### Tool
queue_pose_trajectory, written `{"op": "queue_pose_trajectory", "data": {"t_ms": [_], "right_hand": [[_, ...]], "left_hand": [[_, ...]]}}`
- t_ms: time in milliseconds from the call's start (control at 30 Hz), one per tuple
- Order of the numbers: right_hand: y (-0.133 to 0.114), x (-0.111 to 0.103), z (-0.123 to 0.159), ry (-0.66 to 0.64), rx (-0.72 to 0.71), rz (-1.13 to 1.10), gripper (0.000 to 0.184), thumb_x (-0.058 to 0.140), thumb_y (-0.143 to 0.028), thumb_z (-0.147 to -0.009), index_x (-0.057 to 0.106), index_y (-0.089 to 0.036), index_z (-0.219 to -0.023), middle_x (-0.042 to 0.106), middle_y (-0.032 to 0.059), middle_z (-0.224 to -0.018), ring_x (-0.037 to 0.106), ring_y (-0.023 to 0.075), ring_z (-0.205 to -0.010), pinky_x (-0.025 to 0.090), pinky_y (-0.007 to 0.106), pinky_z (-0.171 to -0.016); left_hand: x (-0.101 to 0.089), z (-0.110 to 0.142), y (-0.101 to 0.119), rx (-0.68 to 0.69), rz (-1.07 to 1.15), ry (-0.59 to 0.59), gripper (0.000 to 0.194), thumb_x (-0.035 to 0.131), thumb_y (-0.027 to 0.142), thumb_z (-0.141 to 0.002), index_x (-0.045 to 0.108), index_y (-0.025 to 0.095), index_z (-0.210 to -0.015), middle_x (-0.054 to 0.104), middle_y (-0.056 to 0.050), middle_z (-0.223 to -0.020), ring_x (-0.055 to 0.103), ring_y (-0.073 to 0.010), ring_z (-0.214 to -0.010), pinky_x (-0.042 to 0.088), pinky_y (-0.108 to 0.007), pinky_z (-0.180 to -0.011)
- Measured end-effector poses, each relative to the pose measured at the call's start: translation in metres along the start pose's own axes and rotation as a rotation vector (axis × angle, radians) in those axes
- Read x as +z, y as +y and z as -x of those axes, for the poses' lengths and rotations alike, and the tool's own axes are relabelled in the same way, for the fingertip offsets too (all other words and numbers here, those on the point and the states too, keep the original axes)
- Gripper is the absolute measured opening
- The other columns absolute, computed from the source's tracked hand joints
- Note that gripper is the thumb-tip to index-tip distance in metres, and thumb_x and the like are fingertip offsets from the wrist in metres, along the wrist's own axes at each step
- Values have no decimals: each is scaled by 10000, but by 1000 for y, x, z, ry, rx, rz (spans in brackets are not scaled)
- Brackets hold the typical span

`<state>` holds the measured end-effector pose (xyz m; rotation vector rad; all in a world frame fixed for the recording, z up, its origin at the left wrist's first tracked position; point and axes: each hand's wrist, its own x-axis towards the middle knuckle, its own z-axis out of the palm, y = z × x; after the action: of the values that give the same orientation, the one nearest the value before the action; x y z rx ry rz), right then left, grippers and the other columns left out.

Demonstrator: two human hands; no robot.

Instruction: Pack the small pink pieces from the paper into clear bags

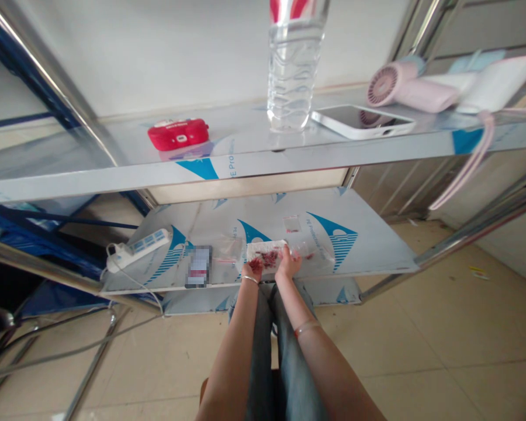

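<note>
Both my arms reach down to the lower metal shelf. My left hand rests at the near edge of a white tray that holds small dark red pieces; some of the red pieces seem to lie in its palm. My right hand touches the tray's right end, fingers bent down among the red pieces. Whether it pinches anything is too small to tell. Clear plastic bags lie just right of the tray, and another clear bag lies to its left.
A phone and a white power strip lie left on the lower shelf, a small bag farther back. The upper shelf carries a red case, a water bottle, a white phone and a pink hair dryer.
</note>
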<state>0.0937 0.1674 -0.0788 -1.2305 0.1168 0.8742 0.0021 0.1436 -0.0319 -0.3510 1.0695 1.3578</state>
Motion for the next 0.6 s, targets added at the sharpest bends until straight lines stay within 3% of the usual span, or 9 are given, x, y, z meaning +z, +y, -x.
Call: {"op": "queue_pose_trajectory", "data": {"t_ms": [133,400,600], "right_hand": [[-6,0,7,18,14,2,534,900,-263,-967,682,-111,-1430,867,156,-1259,885,214,-1040,707,234,-827],[-1,0,2,1,3,33,535,889,-260,-973,653,-99,-1426,857,191,-1297,876,204,-1029,687,223,-806],[1,1,3,13,-17,27,517,898,-313,-950,666,-120,-1369,862,182,-1292,890,229,-1093,711,239,-844]], "left_hand": [[-3,3,2,-13,-42,85,287,602,-26,-952,819,159,-986,704,-40,-683,696,-177,-542,608,-230,-614],[-9,0,1,62,-148,93,202,716,11,-854,762,197,-921,626,0,-638,625,-165,-520,622,-250,-621],[-10,0,4,78,-184,120,245,707,-9,-914,686,224,-840,612,8,-665,632,-175,-561,689,-320,-793]]}}
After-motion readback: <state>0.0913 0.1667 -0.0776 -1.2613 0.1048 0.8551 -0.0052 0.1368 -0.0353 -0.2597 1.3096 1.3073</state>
